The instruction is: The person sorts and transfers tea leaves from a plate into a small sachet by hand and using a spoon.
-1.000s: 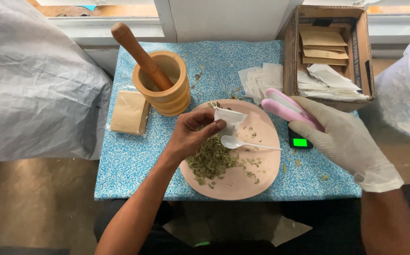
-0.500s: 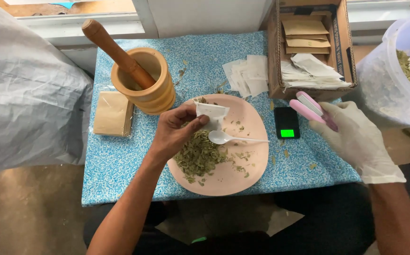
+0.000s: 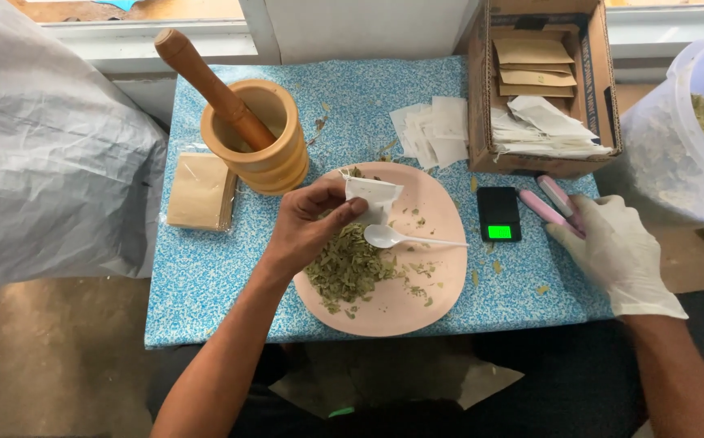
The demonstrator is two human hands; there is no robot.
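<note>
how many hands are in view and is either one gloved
2. The bare left hand holds a small white sachet over the pink plate. The white-gloved right hand grips a pink handheld tool beside the small scale.

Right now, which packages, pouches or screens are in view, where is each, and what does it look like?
Small white paper sachet: pinched in the bare left hand over the pink plate.
Black pocket scale: right of the plate, green lit screen.
Brown cardboard box: back right, holding tan envelopes and white sachets.
Loose white sachets: left of the box.
Tan packet stack in clear wrap: beside the wooden mortar.
</note>
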